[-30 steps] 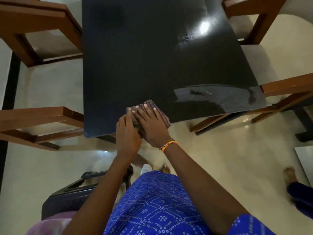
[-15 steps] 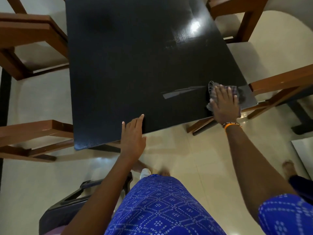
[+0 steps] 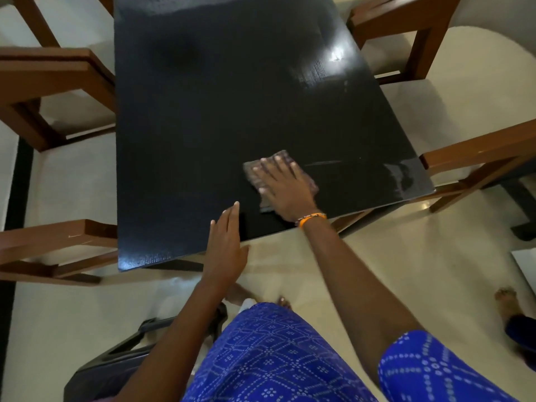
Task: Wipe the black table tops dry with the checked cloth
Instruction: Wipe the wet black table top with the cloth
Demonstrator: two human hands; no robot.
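Black table top [image 3: 203, 140], wet streaks at right; right hand [image 3: 285, 190] flat on checked cloth [image 3: 309, 184]; left hand [image 3: 226, 245] flat.

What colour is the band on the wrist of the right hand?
Orange, with a thin darker strand beside it; the wrist band shows in the head view.

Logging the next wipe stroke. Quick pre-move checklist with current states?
1. Right hand flat on cloth: ok.
2. Cloth lying on the table: ok.
3. Left hand off the cloth, at the near edge: ok.
4. Path to the right corner free of objects: ok.
5. Right corner dry: not ok, shiny smear there.
6. Far end dry: cannot tell.
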